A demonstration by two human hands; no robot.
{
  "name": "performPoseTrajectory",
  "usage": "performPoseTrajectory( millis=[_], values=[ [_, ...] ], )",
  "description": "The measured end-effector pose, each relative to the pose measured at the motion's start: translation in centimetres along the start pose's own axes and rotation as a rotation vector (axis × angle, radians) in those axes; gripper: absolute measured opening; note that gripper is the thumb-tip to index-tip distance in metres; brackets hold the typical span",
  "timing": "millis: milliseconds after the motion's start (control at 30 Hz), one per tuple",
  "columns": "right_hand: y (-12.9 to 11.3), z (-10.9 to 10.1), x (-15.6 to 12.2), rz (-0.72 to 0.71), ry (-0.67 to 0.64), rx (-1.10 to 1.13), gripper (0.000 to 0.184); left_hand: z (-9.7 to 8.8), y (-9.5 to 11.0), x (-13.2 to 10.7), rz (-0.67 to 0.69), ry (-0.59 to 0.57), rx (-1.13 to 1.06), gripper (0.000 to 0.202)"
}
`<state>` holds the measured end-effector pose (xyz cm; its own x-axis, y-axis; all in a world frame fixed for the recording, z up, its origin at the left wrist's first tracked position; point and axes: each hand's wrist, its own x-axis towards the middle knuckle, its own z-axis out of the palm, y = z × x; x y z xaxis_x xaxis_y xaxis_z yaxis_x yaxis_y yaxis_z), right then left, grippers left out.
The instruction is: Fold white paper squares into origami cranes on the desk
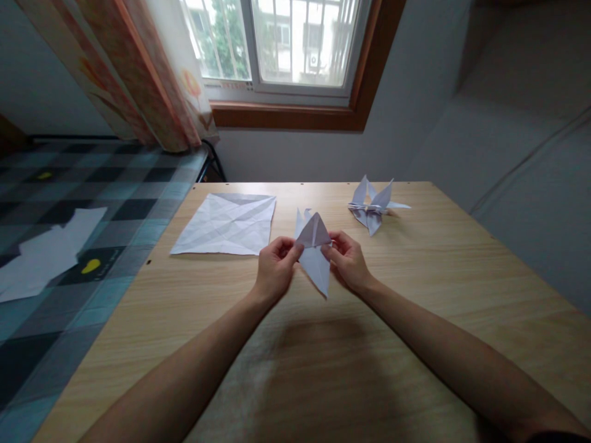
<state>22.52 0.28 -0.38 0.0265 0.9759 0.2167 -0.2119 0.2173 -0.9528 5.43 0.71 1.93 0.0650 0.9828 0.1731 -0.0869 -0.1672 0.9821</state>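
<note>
- Head view: left hand (276,266) and right hand (349,261) pinch folded paper (316,258) by opposite sides.
- It is between them, over the table (425,264), toward its far edge.
- Long axis points away from that edge; neither hand is nearer.

Barred window (302,46) at 12 o'clock, wood-trimmed, admits daylight. Floral curtain (138,74) at 10; checked cover (129,215) at 9. Pale wall (508,92) with cable (521,167) at 2. Light-wood table (351,363) spans centre to 6.
</note>
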Motion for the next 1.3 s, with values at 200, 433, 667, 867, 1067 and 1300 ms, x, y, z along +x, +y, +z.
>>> performPoseTrajectory(
  millis=[200, 433, 667, 867, 1067, 1300],
  values=[
    [0.0, 0.0, 0.1, -0.024, 0.081, -0.017, 0.023, 0.2, 0.0, -0.1, -0.054, -0.022, -0.115, 0.03],
    [-0.5, 0.2, 0.0, -0.006, 0.063, -0.009, 0.025, 0.1, 0.1, -0.1, 0.014, -0.039, -0.042, 0.023],
    [-0.4, 0.4, 0.0, -0.087, 0.121, -0.02, 0.029, 0.0, -0.2, -0.1, 0.06, -0.021, -0.011, 0.024],
    [-0.5, 0.5, -0.1, -0.092, 0.122, -0.064, 0.027, 0.5, -0.3, -0.2, 0.048, -0.044, -0.121, 0.049],
    [-0.6, 0.3, -0.6, -0.198, 0.03, -0.204, 0.008, 0.5, -0.5, -0.1, 0.061, -0.049, -0.083, 0.057],
    [-2.0, 0.9, -1.9, -0.426, -0.047, -0.531, 0.02, 0.0, -1.0, 0.1, 0.141, 0.096, 0.158, 0.025]
  ],
)
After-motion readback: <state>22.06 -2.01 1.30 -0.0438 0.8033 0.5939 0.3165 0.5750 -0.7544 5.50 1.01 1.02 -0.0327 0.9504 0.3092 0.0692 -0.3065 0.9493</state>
